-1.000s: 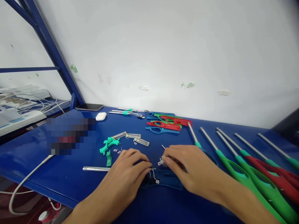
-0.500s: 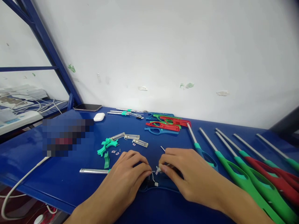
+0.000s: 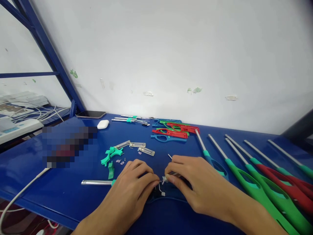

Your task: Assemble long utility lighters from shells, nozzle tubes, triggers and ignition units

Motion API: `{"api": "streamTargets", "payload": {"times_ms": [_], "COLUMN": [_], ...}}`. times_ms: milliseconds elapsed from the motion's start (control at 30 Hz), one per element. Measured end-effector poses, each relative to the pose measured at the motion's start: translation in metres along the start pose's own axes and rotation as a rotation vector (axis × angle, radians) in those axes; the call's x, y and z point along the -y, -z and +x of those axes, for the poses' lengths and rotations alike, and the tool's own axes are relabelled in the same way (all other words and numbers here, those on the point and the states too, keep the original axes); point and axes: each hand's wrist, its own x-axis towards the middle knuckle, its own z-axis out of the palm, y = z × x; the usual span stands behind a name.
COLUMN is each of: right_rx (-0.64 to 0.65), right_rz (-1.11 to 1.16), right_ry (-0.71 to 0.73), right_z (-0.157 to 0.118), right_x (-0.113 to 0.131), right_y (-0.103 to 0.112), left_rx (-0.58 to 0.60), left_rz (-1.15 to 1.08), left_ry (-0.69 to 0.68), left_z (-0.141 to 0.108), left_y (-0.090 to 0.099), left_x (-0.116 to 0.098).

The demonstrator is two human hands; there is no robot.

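Observation:
My left hand (image 3: 137,184) is closed, its thumb and fingertips pinched over the blue lighter shell (image 3: 160,198); what they grip is too small to make out. A white wire (image 3: 160,186) ending in a small white block (image 3: 163,194) hangs just below those fingertips. My right hand (image 3: 193,178) is shut on a clear lighter fuel tank (image 3: 174,174), mostly hidden by the fingers. The tank's white valve end (image 3: 164,179) faces my left fingertips. A thin metal tip (image 3: 170,156) sticks out above my right hand. From under my left wrist a metal lighter tube (image 3: 96,182) points left.
Three loose fuel tanks (image 3: 146,151) and several teal triggers (image 3: 111,169) lie beyond my left hand. Colored shell halves (image 3: 171,132) and metal rods with wires (image 3: 129,120) are near the wall. Several long lighters (image 3: 246,182) line the right. A phone (image 3: 91,114) and white case (image 3: 103,124) sit back left.
The fuel tank in my right hand has turned slightly, showing more of its clear body, and its valve end has shifted a little left. Both hands stay nearly in place.

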Motion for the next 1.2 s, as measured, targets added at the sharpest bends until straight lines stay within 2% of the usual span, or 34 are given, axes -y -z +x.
{"api": "streamTargets", "payload": {"times_ms": [733, 1200], "right_rx": [-0.046, -0.028], "right_rz": [0.034, 0.066], "right_ry": [0.019, 0.068], "right_z": [-0.0005, 0.001], "right_x": [0.0007, -0.0055], "right_y": [0.0008, -0.004], "left_rx": [-0.071, -0.126], "left_rz": [0.036, 0.12], "left_ry": [-0.037, -0.121], "left_z": [0.0023, 0.0029], "left_y": [0.0033, 0.0016], "left_x": [-0.0048, -0.0039]}}
